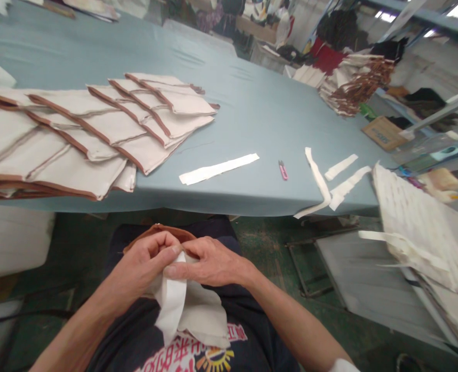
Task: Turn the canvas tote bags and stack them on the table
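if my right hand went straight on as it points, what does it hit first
Most likely the left hand, just beyond the white strip that the right hand has under its thumb; depth is unclear, so the hands may already touch.

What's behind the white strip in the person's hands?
Beige fabric shows beside the white strip, with dark printed clothing behind. What lies directly behind the strip is covered; the left hand and right hand partly hide its upper end.
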### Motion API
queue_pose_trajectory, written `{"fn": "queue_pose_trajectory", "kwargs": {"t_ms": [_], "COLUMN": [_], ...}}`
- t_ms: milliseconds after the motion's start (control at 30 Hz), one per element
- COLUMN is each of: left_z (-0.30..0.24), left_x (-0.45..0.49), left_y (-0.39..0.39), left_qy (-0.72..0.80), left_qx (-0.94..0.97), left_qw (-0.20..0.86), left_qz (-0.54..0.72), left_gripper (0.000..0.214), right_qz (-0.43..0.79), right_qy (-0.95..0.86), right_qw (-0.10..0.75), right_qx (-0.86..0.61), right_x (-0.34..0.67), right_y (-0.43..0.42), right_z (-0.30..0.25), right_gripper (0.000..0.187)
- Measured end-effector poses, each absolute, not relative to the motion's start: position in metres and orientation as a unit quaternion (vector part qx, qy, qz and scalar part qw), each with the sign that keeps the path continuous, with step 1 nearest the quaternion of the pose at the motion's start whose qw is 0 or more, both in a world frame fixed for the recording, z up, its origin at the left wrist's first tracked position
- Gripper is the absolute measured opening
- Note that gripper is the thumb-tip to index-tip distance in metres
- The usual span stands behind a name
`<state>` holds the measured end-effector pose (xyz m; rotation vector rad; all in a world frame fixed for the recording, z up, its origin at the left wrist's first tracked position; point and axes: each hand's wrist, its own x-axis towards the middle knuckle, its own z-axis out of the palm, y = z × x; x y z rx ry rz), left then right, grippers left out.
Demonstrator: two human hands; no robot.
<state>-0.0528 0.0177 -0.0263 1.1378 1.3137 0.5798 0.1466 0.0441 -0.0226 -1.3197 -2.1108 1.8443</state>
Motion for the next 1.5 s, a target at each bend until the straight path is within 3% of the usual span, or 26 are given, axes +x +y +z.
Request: {"fn": "queue_pose_trajectory", "kwargs": {"t_ms": [533, 933, 1500], "left_z": [-0.017, -0.011, -0.009], "left_x": [-0.062, -0.071, -0.065], "left_y": [0.017, 0.018, 0.020], "left_qy": [0.544, 0.514, 0.529], "left_qx": [0.529, 0.560, 0.516], "left_qw": [0.603, 0.595, 0.629], "left_qz": [0.247, 0.259, 0.242], "left_gripper": [0.050, 0.049, 0.055], "right_qz": [0.569, 0.552, 0.558], "right_qy": [-0.713, -0.740, -0.733], "right_qw": [0.026, 0.034, 0.011], "right_qx": [-0.409, -0.382, -0.390], "right_x": [0.145, 0.142, 0.144], "right_y": [0.043, 0.044, 0.047], "right_z": [-0.017, -0.011, -0.013], "right_gripper": [0.054, 0.044, 0.050]}}
